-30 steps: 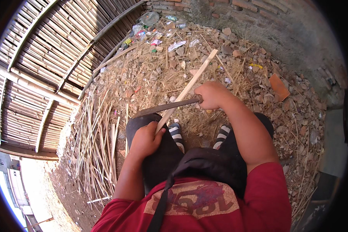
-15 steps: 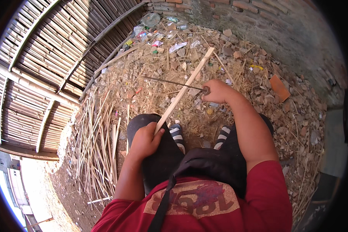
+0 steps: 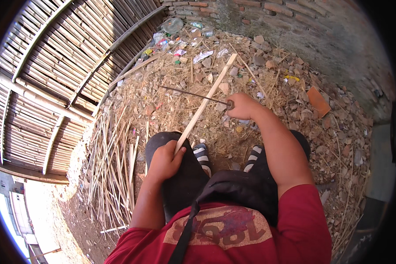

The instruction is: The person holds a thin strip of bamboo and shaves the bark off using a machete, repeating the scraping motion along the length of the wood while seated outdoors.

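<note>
A long pale bamboo strip slants up and away from my left hand, which is closed around its near end above my left thigh. My right hand grips the handle of a long knife. Its thin dark blade is seen nearly edge-on and points left, crossing the strip at about its middle. I cannot tell whether the edge is biting into the wood. Most of the knife's handle is hidden inside my fist.
Loose thin bamboo strips lie in a pile on the left. Rubble, straw and scraps of litter cover the ground ahead. A woven bamboo wall stands left, a brick wall beyond. An orange tile piece lies to the right.
My right hand and the knife have shifted slightly left. The far end of the bamboo strip has swung a little left too, while my left hand keeps its hold.
</note>
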`<state>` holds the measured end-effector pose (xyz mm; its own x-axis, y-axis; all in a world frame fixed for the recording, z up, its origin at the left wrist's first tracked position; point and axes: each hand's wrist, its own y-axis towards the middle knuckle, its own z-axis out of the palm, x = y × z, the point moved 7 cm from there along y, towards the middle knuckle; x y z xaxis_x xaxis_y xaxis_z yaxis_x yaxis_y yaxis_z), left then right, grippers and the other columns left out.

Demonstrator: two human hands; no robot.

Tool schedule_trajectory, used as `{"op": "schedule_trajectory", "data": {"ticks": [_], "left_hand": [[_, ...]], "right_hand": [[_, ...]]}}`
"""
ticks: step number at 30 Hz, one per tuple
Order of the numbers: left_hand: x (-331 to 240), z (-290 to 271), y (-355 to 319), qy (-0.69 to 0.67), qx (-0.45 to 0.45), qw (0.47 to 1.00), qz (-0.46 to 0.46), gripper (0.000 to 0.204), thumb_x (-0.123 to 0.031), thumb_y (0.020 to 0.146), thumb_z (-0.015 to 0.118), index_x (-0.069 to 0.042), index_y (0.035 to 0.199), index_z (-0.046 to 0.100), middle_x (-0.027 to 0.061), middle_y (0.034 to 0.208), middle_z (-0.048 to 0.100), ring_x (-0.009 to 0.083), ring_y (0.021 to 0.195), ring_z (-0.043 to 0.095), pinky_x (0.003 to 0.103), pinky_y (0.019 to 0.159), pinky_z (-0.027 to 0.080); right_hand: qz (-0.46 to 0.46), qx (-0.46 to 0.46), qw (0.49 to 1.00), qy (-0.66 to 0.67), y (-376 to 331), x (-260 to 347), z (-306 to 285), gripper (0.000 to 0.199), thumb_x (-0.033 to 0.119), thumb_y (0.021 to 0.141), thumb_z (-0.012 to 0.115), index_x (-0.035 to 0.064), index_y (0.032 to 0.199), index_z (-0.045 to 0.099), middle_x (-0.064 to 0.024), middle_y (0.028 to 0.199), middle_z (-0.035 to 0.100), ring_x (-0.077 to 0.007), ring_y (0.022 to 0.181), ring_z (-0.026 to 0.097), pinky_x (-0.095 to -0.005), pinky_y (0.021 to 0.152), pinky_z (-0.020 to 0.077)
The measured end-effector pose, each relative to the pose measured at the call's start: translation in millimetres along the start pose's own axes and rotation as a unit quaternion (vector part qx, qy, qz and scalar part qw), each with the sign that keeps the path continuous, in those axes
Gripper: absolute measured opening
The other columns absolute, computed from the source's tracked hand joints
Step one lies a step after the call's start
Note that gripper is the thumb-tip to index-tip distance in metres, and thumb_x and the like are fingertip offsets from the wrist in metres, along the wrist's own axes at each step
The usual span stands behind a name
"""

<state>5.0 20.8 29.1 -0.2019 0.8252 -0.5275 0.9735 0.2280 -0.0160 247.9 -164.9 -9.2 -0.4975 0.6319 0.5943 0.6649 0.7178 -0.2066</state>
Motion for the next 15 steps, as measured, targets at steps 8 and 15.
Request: {"op": "schedule_trajectory", "data": {"ticks": [8, 15], "left_hand": [[5.7, 4.3, 0.0, 0.017, 0.000, 1.000, -0.019, 0.030, -0.028, 0.097, 0.066, -0.001, 0.088, 0.059, 0.0249, 0.076, 0.063, 0.0480, 0.077, 0.063, 0.054, 0.068, 0.046], [-0.9, -1.1, -1.5, -0.013, 0.003, 1.000, -0.011, 0.030, -0.028, 0.098, 0.066, -0.001, 0.086, 0.058, 0.0240, 0.074, 0.063, 0.0471, 0.076, 0.063, 0.054, 0.067, 0.047]], "right_hand": [[-0.015, -0.030, 0.999, -0.033, -9.2, 20.5, 12.1, 0.031, 0.021, 0.077, 0.069, 0.0044, 0.103, 0.073, -0.0208, 0.098, 0.073, -0.0387, 0.092, 0.070, -0.0465, 0.083, 0.0565], [0.054, -0.039, 0.998, 0.018, -11.5, -16.1, -28.3, 0.027, 0.019, 0.077, 0.067, 0.0043, 0.098, 0.072, -0.0195, 0.094, 0.072, -0.0379, 0.092, 0.071, -0.0473, 0.082, 0.0563]]}}
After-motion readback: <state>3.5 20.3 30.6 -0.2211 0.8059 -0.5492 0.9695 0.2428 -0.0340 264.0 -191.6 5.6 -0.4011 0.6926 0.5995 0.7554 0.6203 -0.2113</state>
